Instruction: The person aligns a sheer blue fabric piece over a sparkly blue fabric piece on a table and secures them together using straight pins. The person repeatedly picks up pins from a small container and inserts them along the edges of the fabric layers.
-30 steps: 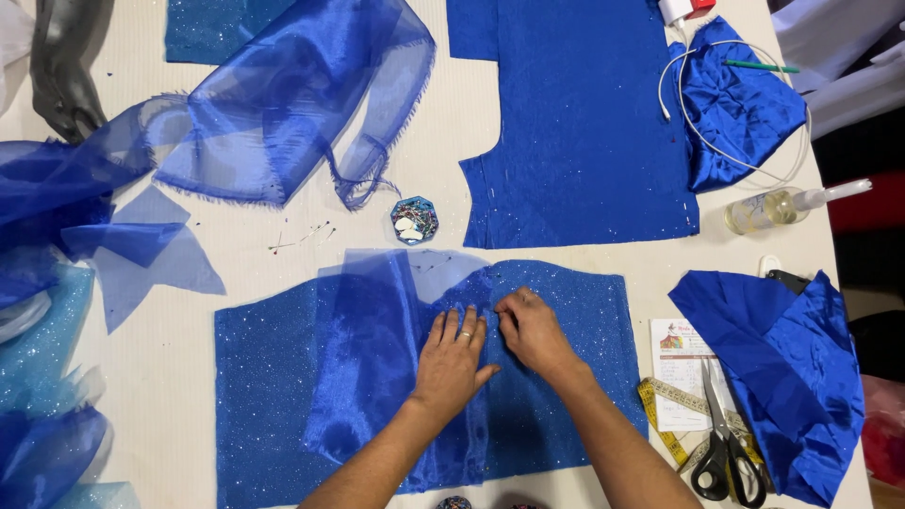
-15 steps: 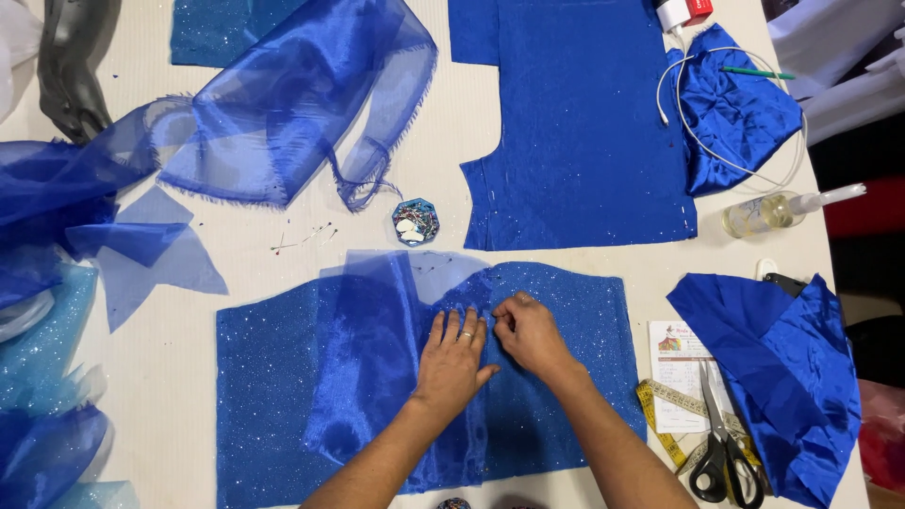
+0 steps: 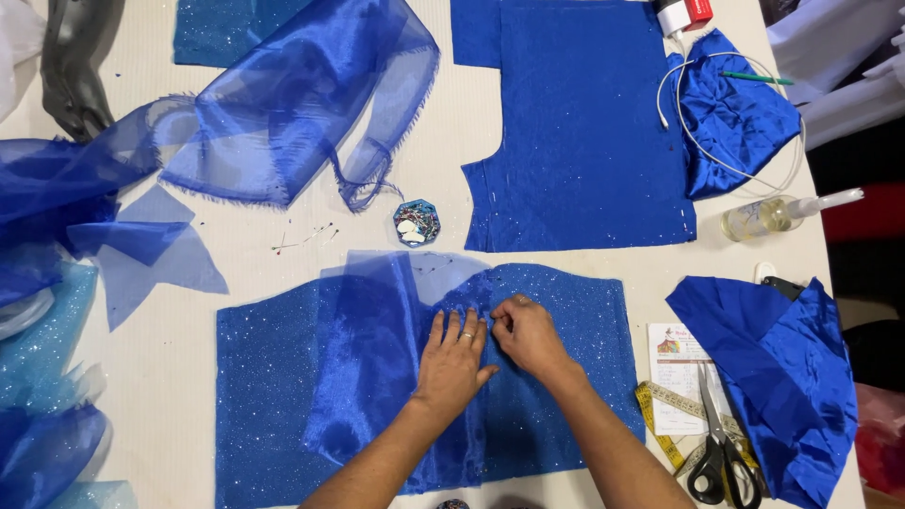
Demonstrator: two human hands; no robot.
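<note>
- Pressing flat, the left hand [image 3: 452, 363] lies palm down, fingers spread, on the sheer strip [image 3: 372, 363] that runs down over the glitter panel [image 3: 269, 396].
- The right hand [image 3: 528, 335] sits just right of the left hand, touching it at the fingertips; its fingers are curled and pinched together on the panel's fabric. What they pinch is too small to tell.
- The glitter panel lies flat on the table [image 3: 452, 160], at its near edge; both forearms cross the panel from below.
- The pin box [image 3: 417, 222], small and eight-sided, stands just above the panel's top edge.
- Loose pins [image 3: 304, 238] lie left of the pin box.
- A flat blue piece [image 3: 575, 132] lies above the panel, to the right of the pin box.
- Sheer blue cloth [image 3: 292, 113] is bunched above the panel, to the left of the pin box.
- A white cable [image 3: 731, 113] loops over a satin scrap [image 3: 731, 123] at the flat piece's right edge.
- A clear bottle [image 3: 768, 215] lies on its side, right of the flat piece.
- Scissors [image 3: 721, 452] lie right of the panel, on a paper card [image 3: 674, 368] and a tape measure [image 3: 660, 415].
- A satin piece [image 3: 782, 377] lies folded right of the scissors.
- A dark mannequin hand [image 3: 75, 66] rests at the table's far left corner.
</note>
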